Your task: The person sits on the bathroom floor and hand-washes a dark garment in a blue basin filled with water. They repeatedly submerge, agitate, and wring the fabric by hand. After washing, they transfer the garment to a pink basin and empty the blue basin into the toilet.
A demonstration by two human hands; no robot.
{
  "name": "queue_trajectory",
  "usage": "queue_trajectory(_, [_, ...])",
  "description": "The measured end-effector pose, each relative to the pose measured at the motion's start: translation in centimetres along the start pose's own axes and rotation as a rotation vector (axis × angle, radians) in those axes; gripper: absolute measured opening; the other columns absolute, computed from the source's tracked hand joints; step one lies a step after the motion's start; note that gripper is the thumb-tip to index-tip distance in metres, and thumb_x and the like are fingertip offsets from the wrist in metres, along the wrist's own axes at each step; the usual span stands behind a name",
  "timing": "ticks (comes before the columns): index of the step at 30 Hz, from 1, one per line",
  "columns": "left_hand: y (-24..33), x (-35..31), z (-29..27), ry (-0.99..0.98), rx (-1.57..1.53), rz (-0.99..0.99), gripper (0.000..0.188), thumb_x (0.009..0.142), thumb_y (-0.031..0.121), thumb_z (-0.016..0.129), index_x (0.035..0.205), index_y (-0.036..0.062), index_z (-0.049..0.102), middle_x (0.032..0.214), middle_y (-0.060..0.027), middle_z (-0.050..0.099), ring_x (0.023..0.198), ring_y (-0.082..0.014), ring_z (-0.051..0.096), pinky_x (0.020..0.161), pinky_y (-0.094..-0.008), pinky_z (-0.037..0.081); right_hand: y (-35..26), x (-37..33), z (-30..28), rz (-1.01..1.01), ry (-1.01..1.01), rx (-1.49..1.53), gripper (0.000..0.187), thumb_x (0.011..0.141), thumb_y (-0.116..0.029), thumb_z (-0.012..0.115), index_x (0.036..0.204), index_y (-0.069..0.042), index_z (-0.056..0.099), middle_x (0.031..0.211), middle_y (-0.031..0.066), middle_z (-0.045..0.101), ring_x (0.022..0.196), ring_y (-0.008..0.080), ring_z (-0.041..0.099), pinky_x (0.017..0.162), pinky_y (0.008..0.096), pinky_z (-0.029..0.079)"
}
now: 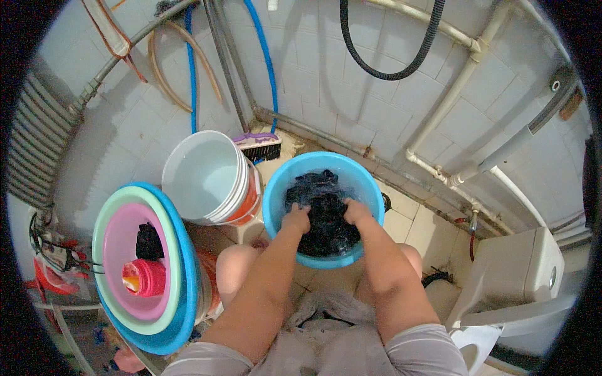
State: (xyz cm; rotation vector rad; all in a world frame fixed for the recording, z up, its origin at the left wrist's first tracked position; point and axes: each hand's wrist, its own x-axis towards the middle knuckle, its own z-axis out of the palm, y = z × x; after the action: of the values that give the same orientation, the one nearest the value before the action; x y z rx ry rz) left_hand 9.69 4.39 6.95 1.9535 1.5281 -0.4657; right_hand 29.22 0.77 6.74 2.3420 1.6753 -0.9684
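A blue basin point(274, 241) of water stands in front of me between my knees. Wet black clothing point(329, 216) lies bunched in it, partly under the water; which garment it is I cannot make out. My left hand point(297, 219) grips the cloth on its left side, thumb up and fingertips hidden in the dark folds. On the right side, my right hand point(356, 212) is closed on the same cloth near the basin's inner wall. Both forearms reach in over the near rim.
Left of the basin stands a white bucket point(241, 172) of water, beside a scrub brush point(260, 147). Nested tubs point(100, 244) hold a pink jar point(150, 277) and a black cloth point(148, 241). A toilet point(508, 282) is at right; pipes and hoses line the walls.
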Motion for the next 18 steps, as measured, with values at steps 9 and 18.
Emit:
queue_trajectory(9, [1.2, -4.5, -5.7, -0.37, -2.079, 0.118, 0.069, 0.079, 0.063, 0.053, 0.121, 0.0089, 0.051, 0.111, -0.0126, 0.058, 0.102, -0.0252, 0.057, 0.087, -0.0433, 0.047, -7.2, -10.1, -7.0, -0.991, 0.205, 0.377, 0.039, 0.069, -0.01, 0.071, 0.104, -0.001, 0.057, 0.11, 0.0149, 0.057, 0.108, 0.032, 0.05, 0.092, 0.0379, 0.04])
queue_trajectory(18, [0.9, -1.6, -3.5, -0.552, -1.99, 0.181, 0.035, 0.089, 0.035, 0.046, 0.109, 0.0083, 0.056, 0.104, -0.0116, 0.061, 0.09, -0.024, 0.061, 0.079, -0.0393, 0.051, -10.0, -12.5, -7.4, -0.714, 0.283, 0.644, 0.037, 0.067, -0.025, 0.07, 0.098, -0.009, 0.057, 0.097, 0.0171, 0.061, 0.091, 0.0349, 0.059, 0.081, 0.0391, 0.046])
